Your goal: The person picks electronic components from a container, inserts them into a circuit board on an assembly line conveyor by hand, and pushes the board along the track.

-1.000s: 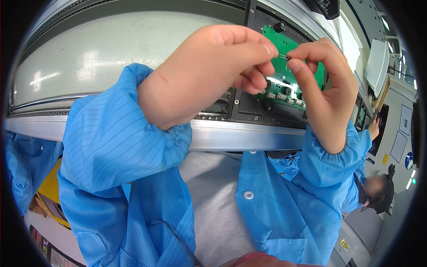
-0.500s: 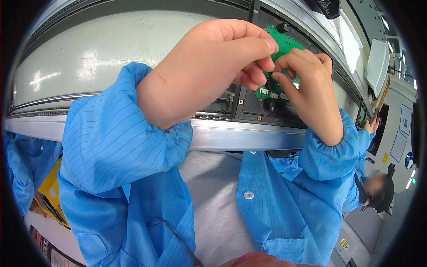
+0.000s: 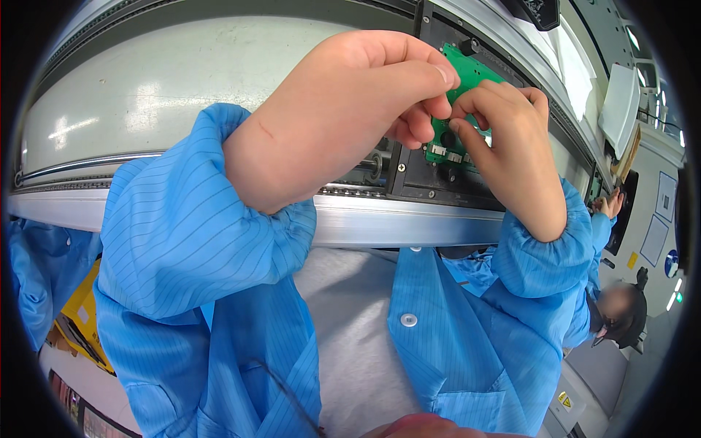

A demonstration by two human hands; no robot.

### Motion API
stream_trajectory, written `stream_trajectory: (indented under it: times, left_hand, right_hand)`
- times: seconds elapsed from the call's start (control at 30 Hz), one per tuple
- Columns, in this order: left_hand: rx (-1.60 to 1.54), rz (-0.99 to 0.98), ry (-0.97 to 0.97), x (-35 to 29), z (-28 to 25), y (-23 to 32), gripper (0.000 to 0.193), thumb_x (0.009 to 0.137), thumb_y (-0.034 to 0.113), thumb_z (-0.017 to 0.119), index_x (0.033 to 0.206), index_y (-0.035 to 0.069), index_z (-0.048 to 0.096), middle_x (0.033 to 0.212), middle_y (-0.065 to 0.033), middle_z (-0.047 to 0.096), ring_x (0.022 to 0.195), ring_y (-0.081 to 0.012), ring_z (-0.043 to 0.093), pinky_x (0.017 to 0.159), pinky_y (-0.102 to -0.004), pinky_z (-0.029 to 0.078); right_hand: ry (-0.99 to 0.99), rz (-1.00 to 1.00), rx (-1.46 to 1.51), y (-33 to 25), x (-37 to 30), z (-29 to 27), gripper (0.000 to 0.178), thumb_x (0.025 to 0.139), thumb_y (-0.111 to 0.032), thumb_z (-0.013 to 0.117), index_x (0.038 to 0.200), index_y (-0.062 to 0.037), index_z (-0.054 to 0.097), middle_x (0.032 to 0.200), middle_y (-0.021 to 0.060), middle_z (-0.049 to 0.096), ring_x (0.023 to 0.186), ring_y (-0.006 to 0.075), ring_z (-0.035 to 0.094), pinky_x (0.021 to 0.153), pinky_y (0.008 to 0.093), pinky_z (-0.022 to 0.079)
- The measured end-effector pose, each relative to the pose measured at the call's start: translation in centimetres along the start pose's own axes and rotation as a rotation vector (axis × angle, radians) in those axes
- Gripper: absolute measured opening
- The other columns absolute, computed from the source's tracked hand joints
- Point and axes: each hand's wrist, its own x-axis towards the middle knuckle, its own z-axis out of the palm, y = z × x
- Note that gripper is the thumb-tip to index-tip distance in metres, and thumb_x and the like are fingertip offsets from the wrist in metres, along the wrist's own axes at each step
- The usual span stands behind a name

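A green circuit board (image 3: 471, 70) lies in a black fixture plate (image 3: 418, 177) on the conveyor. My left hand (image 3: 380, 84) reaches over the board's left side, thumb and index finger pinched together and the other fingers curled beneath. My right hand (image 3: 509, 128) bends over the board's right part, its thumb and index fingertips also close together. The two hands' fingertips almost meet above the board. Whatever is between the fingers of either hand is too small or hidden to make out. White connectors (image 3: 445, 154) show along the board's near edge, and the hands cover much of its middle.
A metal rail (image 3: 409, 223) runs along the conveyor's near side, in front of my body. Left of the fixture stretches a pale, shiny surface (image 3: 168, 87). A black tray (image 3: 537, 11) sits beyond the far rail. Another person's hand (image 3: 610, 203) is at the line farther right.
The black fixture with the circuit board has shifted slightly to the right. My hands have stayed nearly in place, still pinched, the right one drifting slightly right.
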Motion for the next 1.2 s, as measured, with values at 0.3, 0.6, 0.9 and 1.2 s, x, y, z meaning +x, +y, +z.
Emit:
stream_trajectory:
  times: [0.3,0.6,0.9,1.2]
  left_hand:
    - [0.022,0.022,0.002,0.2,0.0,0.1,0.021,0.094,0.017,0.052,0.103,0.0,0.061,0.082,-0.0055,0.057,0.068,-0.0102,0.05,0.064,-0.0193,0.044]
    - [0.001,0.037,-0.002,-0.5,-0.2,-0.5,0.02,0.094,0.016,0.051,0.102,0.001,0.06,0.084,-0.0053,0.057,0.069,-0.0102,0.05,0.065,-0.0198,0.044]
    - [0.013,0.01,-0.015,0.6,0.0,0.7,0.019,0.095,0.016,0.05,0.102,0.002,0.059,0.084,-0.0048,0.056,0.07,-0.0106,0.05,0.066,-0.0207,0.044]
    - [-0.074,0.037,0.029,1.3,-1.2,-1.5,0.017,0.095,0.015,0.05,0.102,0.002,0.058,0.085,-0.0046,0.056,0.072,-0.0103,0.05,0.067,-0.0224,0.044]
  right_hand:
    - [0.064,-0.063,-0.133,-0.6,0.1,0.0,0.013,0.073,-0.003,0.068,0.08,-0.009,0.06,0.076,0.0013,0.056,0.075,0.02,0.05,0.092,0.0401,0.034]
    - [0.0,-0.156,-0.153,0.3,-0.3,-0.5,0.016,0.07,-0.002,0.069,0.082,-0.0093,0.062,0.079,0.0014,0.056,0.077,0.0208,0.051,0.094,0.0424,0.034]
    - [0.096,-0.098,-0.091,1.6,-2.3,0.1,0.024,0.071,0.0,0.067,0.092,-0.0113,0.067,0.081,0.0009,0.055,0.078,0.0201,0.05,0.097,0.0436,0.033]
    - [0.039,-0.111,-0.065,2.5,-4.0,0.6,0.035,0.069,0.002,0.063,0.102,-0.0103,0.067,0.083,0.0017,0.054,0.08,0.0203,0.051,0.097,0.0419,0.033]
